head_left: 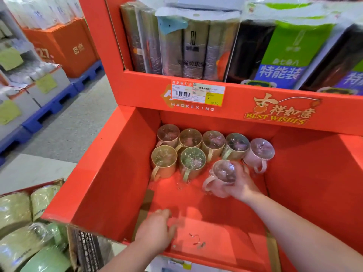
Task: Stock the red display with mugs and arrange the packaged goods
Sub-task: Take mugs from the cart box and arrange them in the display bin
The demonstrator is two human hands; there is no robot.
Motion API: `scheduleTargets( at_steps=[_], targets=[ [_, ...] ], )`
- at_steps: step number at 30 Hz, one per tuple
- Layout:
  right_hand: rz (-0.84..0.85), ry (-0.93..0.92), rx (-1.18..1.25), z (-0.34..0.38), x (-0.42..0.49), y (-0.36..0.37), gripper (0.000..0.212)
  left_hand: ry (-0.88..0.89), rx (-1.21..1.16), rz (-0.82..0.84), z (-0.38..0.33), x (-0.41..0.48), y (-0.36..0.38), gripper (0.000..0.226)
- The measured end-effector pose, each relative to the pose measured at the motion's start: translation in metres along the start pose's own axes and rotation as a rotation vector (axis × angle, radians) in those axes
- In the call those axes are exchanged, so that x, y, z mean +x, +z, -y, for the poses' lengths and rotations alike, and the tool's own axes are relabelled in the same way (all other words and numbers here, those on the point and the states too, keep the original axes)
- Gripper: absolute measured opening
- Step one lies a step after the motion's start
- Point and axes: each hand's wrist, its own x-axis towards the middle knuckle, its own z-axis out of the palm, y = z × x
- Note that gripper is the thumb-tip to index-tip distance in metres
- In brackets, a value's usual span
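Setting pink mug (223, 171) inside the red display (121, 173), right grip (242, 183) wrapped round it, left grip (157, 230) loose and empty; I'd tuck it into the display's front row, handle forward.

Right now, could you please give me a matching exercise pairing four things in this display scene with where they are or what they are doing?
Things: 1 right hand; 2 left hand; 3 price label; 4 green mugs.
States: A stuck on the red display, above the tray; B outside it, lower left; C gripping a pink mug; D low, near its front wall.
Pairs: 1-C; 2-D; 3-A; 4-B.
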Motion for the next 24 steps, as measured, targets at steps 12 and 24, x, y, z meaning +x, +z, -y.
scheduleTargets(
  at_steps=[12,24],
  targets=[
    [-0.036,-0.141,-0.003,-0.006,0.031,0.01,0.093,0.074,0.144,-0.063,0.019,-0.019,0.007,0.033],
    [0.054,-0.15,0.002,-0.017,0.04,0.011,0.101,-0.106,0.066,-0.017,0.018,-0.016,0.011,0.03]
  ],
)
